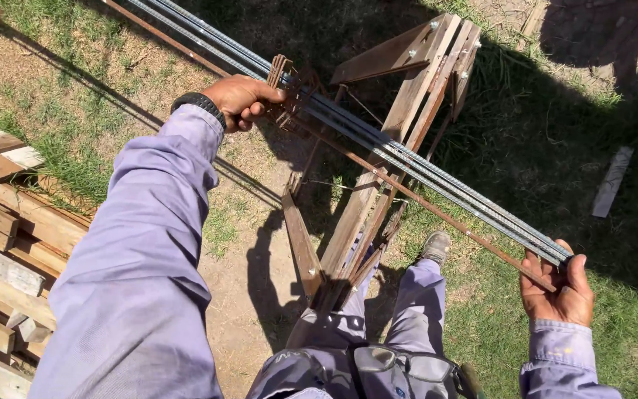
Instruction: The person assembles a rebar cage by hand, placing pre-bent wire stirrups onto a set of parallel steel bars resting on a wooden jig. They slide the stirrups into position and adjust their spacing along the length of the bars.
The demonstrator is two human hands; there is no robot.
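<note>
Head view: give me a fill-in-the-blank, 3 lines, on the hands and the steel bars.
1. The bundle of steel bars rests across a wooden ____.
2. The right hand cups the bundle at its near ____.
3. The left hand grips rusty wire stirrups; its wrist wears a ____.

Missing: sawhorse; end; watch

I see no packages, labels, signs or screens in this head view; nothing in the frame carries a printed face or a display.
</note>
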